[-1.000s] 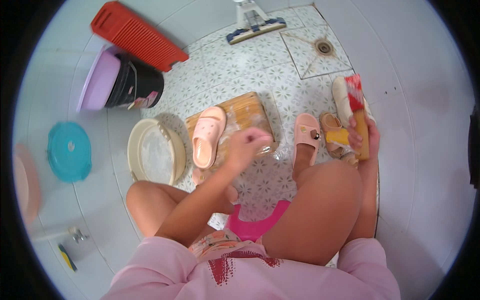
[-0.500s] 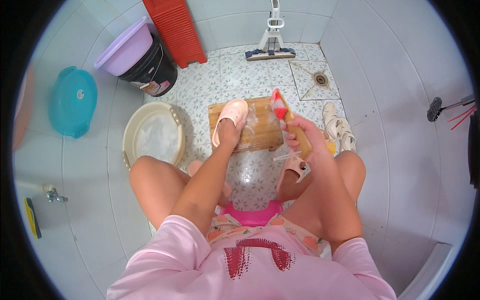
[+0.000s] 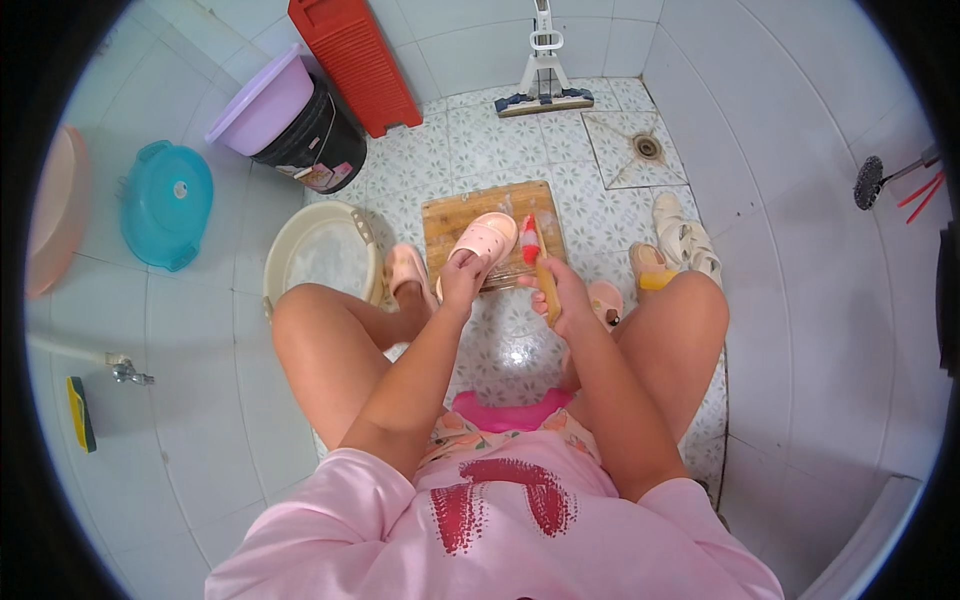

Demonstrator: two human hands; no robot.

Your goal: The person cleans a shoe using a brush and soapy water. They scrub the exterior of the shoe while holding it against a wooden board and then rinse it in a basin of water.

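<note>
A pale pink slipper (image 3: 484, 236) is in my left hand (image 3: 463, 278), whose fingers are closed at its foot opening. It is over a wet wooden board (image 3: 452, 208) on the floor, toe pointing away from me. My right hand (image 3: 568, 298) grips the wooden handle of a scrubbing brush (image 3: 541, 262). The brush's red and white bristles face left, close to the slipper's right side; whether they touch it I cannot tell. Whitish suds show on the board.
A cream basin (image 3: 275, 262) with cloudy water stands at the left. Beyond are a black bucket (image 3: 335, 140) with a purple basin (image 3: 262, 95), a red washboard (image 3: 355, 65) and a mop (image 3: 545, 98). White sandals (image 3: 685, 235) lie right. A pink stool (image 3: 505, 412) is beneath me.
My right hand has brought the brush down and left toward the slipper, its bristles now turned left. My left hand has shifted the slipper slightly nearer and to the right.
</note>
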